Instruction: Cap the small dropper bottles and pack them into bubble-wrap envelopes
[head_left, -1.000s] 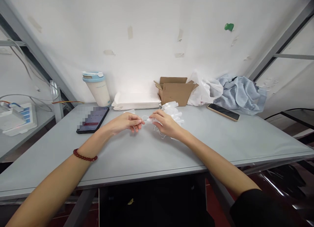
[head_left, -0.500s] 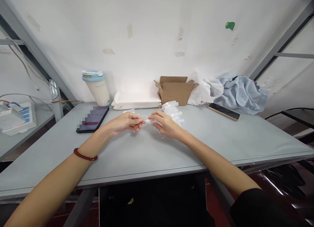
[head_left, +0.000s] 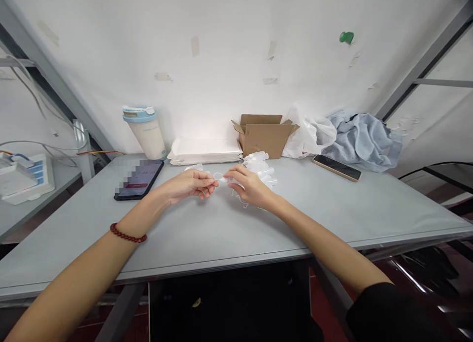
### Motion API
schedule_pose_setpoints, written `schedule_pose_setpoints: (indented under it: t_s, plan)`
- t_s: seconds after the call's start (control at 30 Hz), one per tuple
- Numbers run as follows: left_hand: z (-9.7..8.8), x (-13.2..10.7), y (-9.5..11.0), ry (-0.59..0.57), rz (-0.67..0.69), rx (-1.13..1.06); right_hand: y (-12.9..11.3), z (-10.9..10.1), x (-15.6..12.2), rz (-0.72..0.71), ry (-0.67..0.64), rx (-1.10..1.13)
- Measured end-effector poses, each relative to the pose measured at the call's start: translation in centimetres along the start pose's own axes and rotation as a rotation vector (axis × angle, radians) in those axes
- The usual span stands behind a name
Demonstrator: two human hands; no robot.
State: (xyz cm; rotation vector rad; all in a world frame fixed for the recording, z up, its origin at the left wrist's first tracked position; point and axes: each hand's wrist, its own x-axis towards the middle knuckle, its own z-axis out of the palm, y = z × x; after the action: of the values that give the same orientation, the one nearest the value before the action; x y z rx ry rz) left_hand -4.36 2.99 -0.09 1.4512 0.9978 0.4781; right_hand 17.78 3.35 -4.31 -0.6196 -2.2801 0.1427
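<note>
Just above the grey tabletop, a small whitish plastic piece with a thin loop (head_left: 219, 176) spans the gap between my fingertips. My left hand (head_left: 195, 184) pinches its left side between thumb and finger. On its right side, the fingertips of my right hand (head_left: 249, 187) close around the thicker end, which they partly cover. Behind and beside my right hand lies a heap of clear plastic tube-like pieces (head_left: 265, 173), some with thin curled ends. A few similar clear pieces (head_left: 195, 167) show behind my left hand, partly hidden by it.
A phone with a lit screen (head_left: 142, 179) lies left, near a blue-lidded cup (head_left: 146, 132). Along the wall stand a stack of white sheets or bags (head_left: 205, 151), an open cardboard box (head_left: 266, 140), a white plastic bag (head_left: 308, 135) and bluish cloth (head_left: 364, 140). Another phone (head_left: 337, 167) lies right.
Hardly anything differs. Both hands keep their hold on the small looped piece in the same place; the view has shifted very slightly.
</note>
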Motion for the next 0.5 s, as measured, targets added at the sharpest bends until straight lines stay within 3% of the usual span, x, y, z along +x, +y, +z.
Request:
schedule_pose_setpoints:
  t_s: [0.5]
  plan:
    - [-0.01, 0.08, -0.19, -0.022, -0.005, -0.118, -0.02, -0.20, 0.06, -0.030, 0.001, -0.010]
